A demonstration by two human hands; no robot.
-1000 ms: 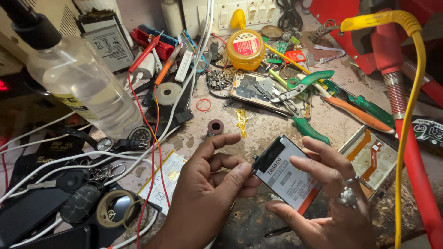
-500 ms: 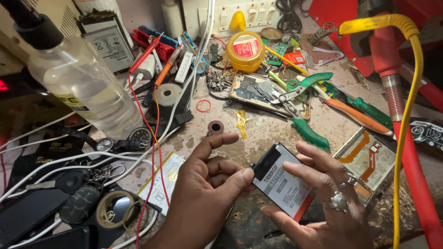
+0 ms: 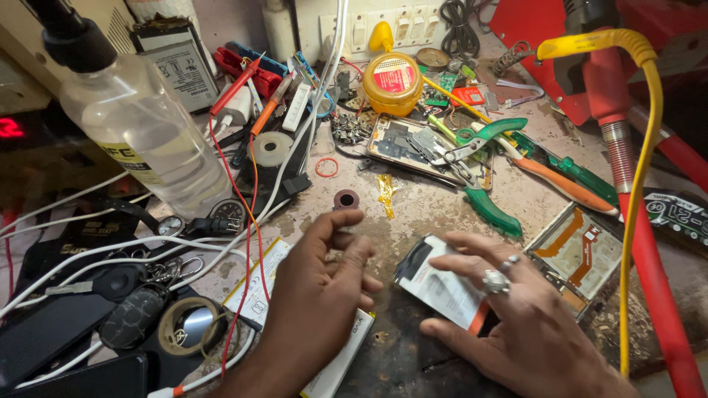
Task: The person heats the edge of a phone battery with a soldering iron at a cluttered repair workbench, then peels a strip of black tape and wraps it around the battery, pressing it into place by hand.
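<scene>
— Lower now, that flat battery [image 3: 442, 291]: a second ago the right hand [image 3: 531, 332] had it tipped up off the bench, and it has since come down almost flat on the dark patch of the workbench [image 3: 398, 221], at about five o'clock from the brown ring [image 3: 345, 199].

— How is it held?

— Right thumb under the near edge, fingers spread along the far edge, so the hand is clamped on it, likely to steady it label-up. The left hand [image 3: 324, 295] has drifted back a little; it holds nothing, fingers loosely curled and apart, hovering just beside the battery's left end over another flat pack [image 3: 258, 295].

— And around them?

— At one o'clock lies an opened phone frame [image 3: 579, 258]; at twelve, green-handled pliers [image 3: 479, 195] across a bare phone board [image 3: 413, 144]; at ten, a clear bottle [image 3: 140, 125].
</scene>
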